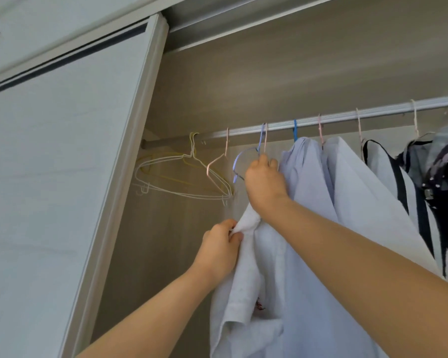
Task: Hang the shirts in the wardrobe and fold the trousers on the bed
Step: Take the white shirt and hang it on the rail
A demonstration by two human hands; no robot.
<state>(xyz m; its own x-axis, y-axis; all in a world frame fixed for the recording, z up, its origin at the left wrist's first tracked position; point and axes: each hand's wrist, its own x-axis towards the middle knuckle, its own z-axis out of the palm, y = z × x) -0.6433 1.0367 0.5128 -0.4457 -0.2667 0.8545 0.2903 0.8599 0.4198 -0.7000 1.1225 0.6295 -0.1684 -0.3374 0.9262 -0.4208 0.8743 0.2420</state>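
Both my hands are up at the wardrobe rail [347, 117]. My right hand [265, 184] curls its fingers round the neck of a blue hanger [239, 157] hooked over the rail near its left end. My left hand [219, 250], lower, pinches a fold of the white shirt [243, 280], which hangs below my right hand and touches a pale blue shirt [308, 174] already hung.
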